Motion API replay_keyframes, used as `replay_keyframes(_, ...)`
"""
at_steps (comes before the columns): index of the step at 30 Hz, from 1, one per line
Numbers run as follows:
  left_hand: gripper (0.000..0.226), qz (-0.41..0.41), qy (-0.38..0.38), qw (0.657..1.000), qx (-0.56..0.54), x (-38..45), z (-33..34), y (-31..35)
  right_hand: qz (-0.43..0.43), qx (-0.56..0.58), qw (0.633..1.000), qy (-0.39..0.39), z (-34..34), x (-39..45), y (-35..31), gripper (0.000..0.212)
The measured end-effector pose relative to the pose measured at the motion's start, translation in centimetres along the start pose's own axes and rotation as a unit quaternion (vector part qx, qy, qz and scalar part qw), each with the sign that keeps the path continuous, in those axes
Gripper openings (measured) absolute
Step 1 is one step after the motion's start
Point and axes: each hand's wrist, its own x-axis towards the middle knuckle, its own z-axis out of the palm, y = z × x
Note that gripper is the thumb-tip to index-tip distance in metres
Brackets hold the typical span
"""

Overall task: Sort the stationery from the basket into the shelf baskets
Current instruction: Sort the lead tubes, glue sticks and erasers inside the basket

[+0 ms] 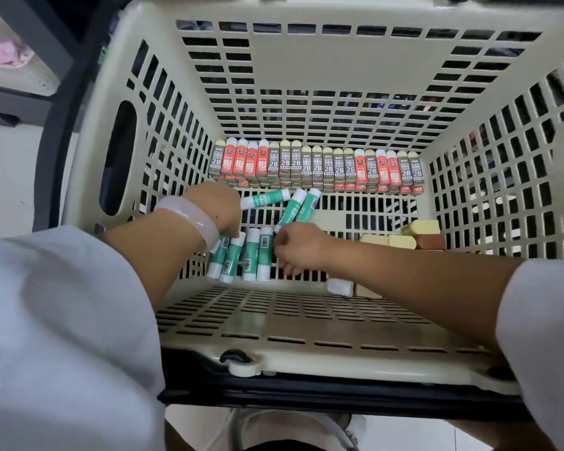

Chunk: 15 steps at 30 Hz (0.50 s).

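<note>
glue sticks (256, 255) lie loose on the floor of the cream basket (306, 356), and gathering them looks like the step in hand. left hand (220, 208) reaches down among them, fingers hidden, so its grip cannot be told. right hand (298, 249) is curled beside the sticks; whether it pinches one is unclear. next move likely calls for scooping several together. erasers (316, 169) line the far wall. shelf baskets are out of view.

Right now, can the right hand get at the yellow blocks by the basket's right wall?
Probably yes: the right hand is already inside the basket, and the yellow blocks lie uncovered beside it.
</note>
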Motion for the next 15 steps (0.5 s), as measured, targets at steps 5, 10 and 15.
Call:
replay_keyframes(5,0.017,0.005,0.132,0.991,-0.011,0.3,-0.8,0.2,-0.119,-0.299,0.925,0.203,-2.9,0.6,0.2,0.037)
replay_keyframes(10,0.040,0.126,0.141,0.981,-0.047,1.1,-0.1,1.2,-0.091,-0.368,0.917,0.123,-2.9,0.9,1.1,0.048)
replay_keyframes(15,0.033,0.172,0.133,0.975,-0.040,1.3,1.1,1.5,-0.186,-0.313,0.931,0.007,-1.2,0.4,1.1,0.036)
